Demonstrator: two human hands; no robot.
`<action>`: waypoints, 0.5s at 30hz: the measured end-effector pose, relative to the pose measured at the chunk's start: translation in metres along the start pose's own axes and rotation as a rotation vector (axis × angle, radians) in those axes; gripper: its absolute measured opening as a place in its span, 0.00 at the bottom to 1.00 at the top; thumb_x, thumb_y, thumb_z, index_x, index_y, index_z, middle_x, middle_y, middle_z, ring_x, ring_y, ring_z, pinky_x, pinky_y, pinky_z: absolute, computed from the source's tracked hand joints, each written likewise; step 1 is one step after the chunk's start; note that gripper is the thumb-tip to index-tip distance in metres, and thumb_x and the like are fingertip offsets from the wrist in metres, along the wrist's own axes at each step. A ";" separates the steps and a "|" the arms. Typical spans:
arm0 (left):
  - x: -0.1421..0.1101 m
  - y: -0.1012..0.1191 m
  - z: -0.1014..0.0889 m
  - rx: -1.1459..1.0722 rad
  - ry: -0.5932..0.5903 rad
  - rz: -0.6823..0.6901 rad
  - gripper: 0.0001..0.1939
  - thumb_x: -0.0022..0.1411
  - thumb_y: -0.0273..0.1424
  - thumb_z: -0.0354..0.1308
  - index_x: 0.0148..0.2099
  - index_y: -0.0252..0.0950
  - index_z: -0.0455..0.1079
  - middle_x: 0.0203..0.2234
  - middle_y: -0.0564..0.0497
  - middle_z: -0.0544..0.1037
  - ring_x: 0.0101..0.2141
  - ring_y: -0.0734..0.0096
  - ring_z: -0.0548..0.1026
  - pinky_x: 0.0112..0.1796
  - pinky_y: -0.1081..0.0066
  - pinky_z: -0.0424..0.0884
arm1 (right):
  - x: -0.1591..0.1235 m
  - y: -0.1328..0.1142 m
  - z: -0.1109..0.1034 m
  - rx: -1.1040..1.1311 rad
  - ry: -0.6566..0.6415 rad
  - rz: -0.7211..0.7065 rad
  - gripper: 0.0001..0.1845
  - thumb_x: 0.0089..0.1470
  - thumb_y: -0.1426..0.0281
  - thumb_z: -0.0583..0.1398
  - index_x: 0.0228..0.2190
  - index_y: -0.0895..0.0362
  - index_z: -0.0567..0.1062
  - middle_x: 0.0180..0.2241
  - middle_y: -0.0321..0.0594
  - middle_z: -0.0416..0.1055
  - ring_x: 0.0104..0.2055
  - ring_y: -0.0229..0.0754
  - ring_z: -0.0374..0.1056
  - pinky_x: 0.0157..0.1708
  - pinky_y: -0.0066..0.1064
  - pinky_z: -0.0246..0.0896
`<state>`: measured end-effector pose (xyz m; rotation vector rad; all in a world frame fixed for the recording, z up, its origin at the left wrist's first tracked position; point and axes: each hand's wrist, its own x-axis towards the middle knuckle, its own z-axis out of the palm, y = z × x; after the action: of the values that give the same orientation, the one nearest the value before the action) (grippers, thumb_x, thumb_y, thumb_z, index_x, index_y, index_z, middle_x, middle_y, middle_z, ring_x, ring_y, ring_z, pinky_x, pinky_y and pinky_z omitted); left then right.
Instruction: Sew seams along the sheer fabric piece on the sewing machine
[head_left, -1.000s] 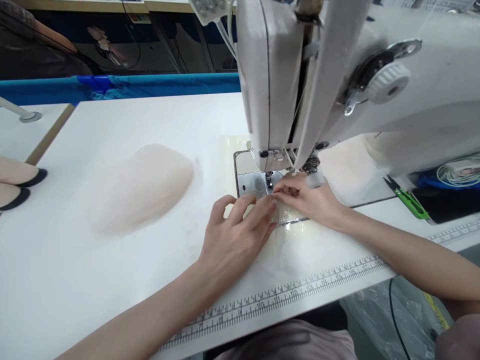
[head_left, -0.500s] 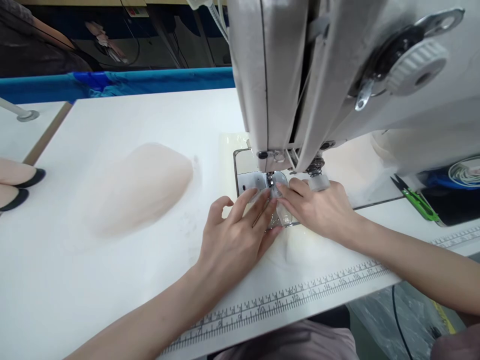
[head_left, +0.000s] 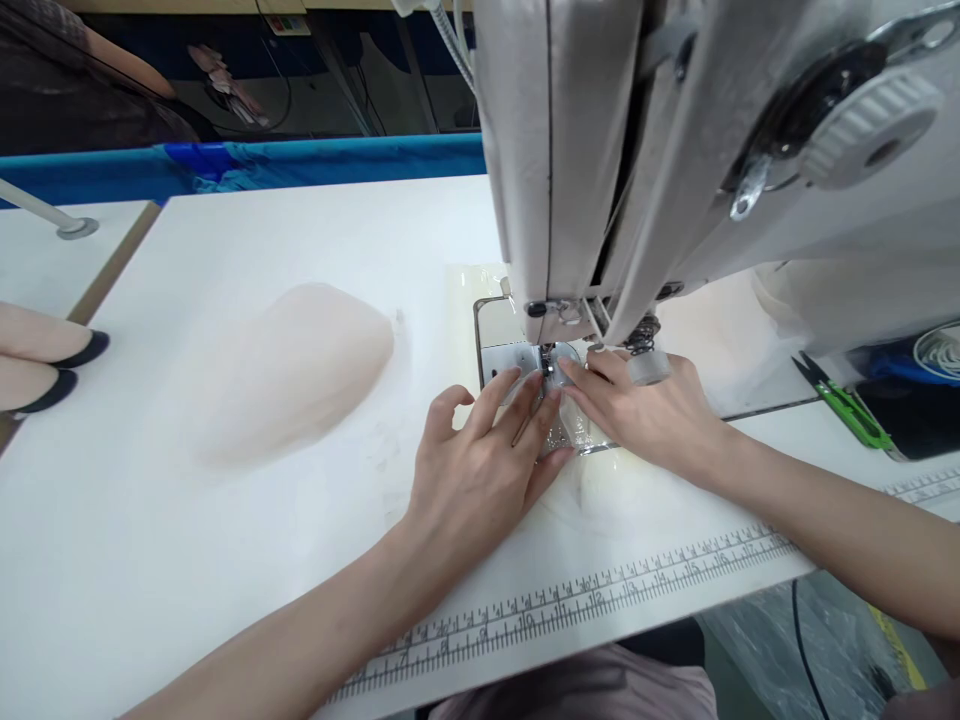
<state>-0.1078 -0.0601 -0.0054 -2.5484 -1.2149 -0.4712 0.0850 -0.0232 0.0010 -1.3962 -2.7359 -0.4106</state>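
Head view: centre, left hand point(head_left: 480, 460), fingers spread, on sheer fabric point(head_left: 589, 490) by presser foot point(head_left: 549, 365); right hand point(head_left: 660, 415) adjacent, fingers close together, pinch indeterminable. Fabric outline faint against desk point(head_left: 300, 580); sewing machine point(head_left: 570, 150) cut off at upper right.

Left of my hands: open white tabletop point(head_left: 300, 560), only a sheer beige piece lying flat point(head_left: 322, 350)
Above my fingers: machine head point(head_left: 570, 170) blocks me
Right: green snips point(head_left: 851, 410)
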 end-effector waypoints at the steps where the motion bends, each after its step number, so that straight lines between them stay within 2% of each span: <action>1: 0.000 0.000 0.000 -0.009 -0.009 -0.003 0.19 0.70 0.36 0.50 0.57 0.34 0.69 0.52 0.43 0.76 0.55 0.56 0.70 0.46 0.55 0.60 | 0.000 0.000 0.000 0.004 0.003 0.000 0.20 0.67 0.67 0.47 0.47 0.54 0.77 0.38 0.43 0.77 0.32 0.42 0.68 0.23 0.34 0.37; 6: 0.000 -0.001 -0.001 -0.080 -0.027 -0.030 0.19 0.68 0.35 0.53 0.58 0.36 0.68 0.52 0.42 0.75 0.54 0.50 0.71 0.45 0.52 0.62 | 0.000 0.002 0.002 0.023 0.007 0.007 0.19 0.66 0.67 0.48 0.46 0.54 0.77 0.39 0.44 0.77 0.32 0.42 0.67 0.23 0.34 0.37; 12: 0.002 -0.003 0.002 -0.044 -0.028 -0.038 0.18 0.70 0.36 0.49 0.58 0.35 0.68 0.53 0.45 0.75 0.55 0.56 0.69 0.46 0.54 0.60 | 0.000 0.003 0.002 0.004 0.013 0.015 0.19 0.65 0.67 0.48 0.49 0.55 0.75 0.38 0.46 0.77 0.30 0.41 0.66 0.23 0.33 0.37; 15: 0.003 -0.005 0.005 -0.044 -0.022 -0.042 0.18 0.71 0.36 0.48 0.57 0.35 0.68 0.53 0.46 0.74 0.55 0.56 0.69 0.46 0.54 0.59 | 0.002 0.004 0.003 -0.004 0.016 0.023 0.19 0.65 0.67 0.49 0.49 0.55 0.75 0.39 0.45 0.77 0.29 0.40 0.65 0.23 0.33 0.37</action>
<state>-0.1089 -0.0530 -0.0080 -2.5764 -1.2814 -0.4855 0.0875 -0.0183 -0.0002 -1.4174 -2.7058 -0.4244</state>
